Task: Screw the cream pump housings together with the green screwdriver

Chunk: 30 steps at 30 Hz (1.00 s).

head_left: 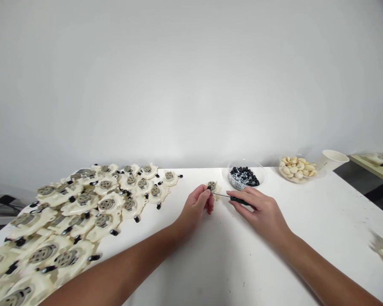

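Gripping a small cream part at mid-frame with my left hand, I pinched a dark-handled screwdriver in my right hand, its tip touching the part, just below the bowl of dark screws.

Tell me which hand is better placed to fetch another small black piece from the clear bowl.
Probably the right hand: it lies just in front of the clear bowl of dark pieces, though it holds a screwdriver. The left hand sits farther away, its fingers pinching the cream part.
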### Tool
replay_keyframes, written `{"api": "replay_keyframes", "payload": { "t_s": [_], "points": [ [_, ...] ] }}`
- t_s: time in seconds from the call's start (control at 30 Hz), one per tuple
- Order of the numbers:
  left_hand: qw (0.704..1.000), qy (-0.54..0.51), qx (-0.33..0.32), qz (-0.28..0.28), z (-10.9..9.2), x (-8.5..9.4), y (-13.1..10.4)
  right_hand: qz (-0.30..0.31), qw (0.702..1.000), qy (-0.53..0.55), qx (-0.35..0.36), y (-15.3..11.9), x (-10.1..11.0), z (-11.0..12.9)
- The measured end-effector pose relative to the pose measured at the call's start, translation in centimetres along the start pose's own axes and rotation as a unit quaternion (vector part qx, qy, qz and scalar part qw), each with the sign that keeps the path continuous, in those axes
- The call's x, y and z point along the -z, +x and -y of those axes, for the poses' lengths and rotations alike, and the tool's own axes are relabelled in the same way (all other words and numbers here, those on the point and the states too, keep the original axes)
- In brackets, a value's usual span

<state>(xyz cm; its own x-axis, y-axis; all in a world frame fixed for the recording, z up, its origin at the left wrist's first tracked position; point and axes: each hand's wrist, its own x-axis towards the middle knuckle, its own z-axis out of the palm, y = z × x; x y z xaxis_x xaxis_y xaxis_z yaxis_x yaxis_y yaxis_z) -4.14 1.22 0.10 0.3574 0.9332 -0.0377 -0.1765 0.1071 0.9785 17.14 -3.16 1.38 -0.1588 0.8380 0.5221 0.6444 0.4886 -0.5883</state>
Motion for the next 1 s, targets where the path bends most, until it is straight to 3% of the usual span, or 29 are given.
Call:
{"api": "replay_keyframes", "payload": {
  "t_s": [0.2, 0.4, 0.7, 1.0],
  "points": [
    [1.0, 0.012, 0.0, -0.005, -0.21, -0.16, -0.07, -0.004, 1.0, -0.013, 0.011, 0.04, -0.06, 0.33],
    [1.0, 0.018, -0.001, -0.013, -0.05, -0.1, 0.05, -0.008, 0.999, 0.009, -0.04, 0.08, 0.06, 0.9],
    [1.0, 0.005, 0.0, -0.014, 0.2, 0.13, 0.15, -0.026, 0.999, 0.0, 0.034, 0.38, 0.42, 0.7],
    [1.0, -0.005, 0.005, -0.011, 0.24, 0.29, 0.22, -0.018, 0.999, 0.022, -0.017, 0.34, 0.42, 0.77]
  ]
}}
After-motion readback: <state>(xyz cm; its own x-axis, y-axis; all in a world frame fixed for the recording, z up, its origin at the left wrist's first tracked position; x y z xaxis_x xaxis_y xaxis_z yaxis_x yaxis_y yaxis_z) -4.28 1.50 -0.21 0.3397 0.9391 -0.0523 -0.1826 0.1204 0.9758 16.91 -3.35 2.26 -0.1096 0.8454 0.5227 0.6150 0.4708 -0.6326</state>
